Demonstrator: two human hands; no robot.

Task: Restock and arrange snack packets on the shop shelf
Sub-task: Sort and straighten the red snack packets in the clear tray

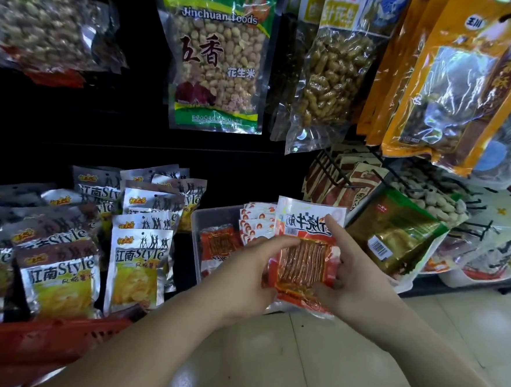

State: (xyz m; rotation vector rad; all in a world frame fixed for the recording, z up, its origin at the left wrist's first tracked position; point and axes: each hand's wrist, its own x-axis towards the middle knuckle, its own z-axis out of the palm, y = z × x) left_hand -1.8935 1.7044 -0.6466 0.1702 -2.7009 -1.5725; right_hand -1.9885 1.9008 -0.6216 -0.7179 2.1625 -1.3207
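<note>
Both hands hold one red and white snack packet (304,257) of reddish strips, upright, just in front of a clear plastic bin (198,219). My left hand (251,271) grips its left edge, thumb across the clear window. On the other side my right hand (351,275) grips the right edge, with the forefinger stretched up over the white label. Inside the bin stand more packets of the same kind (255,223), and one lies flat (217,245) at the bin's left.
A red basket (25,346) at the lower left holds several silver chip packets (137,263). Peanut bags (218,57) and orange bags (455,86) hang above on hooks. A green and gold packet (396,236) leans to the right of the bin. Pale floor tiles (297,362) lie below.
</note>
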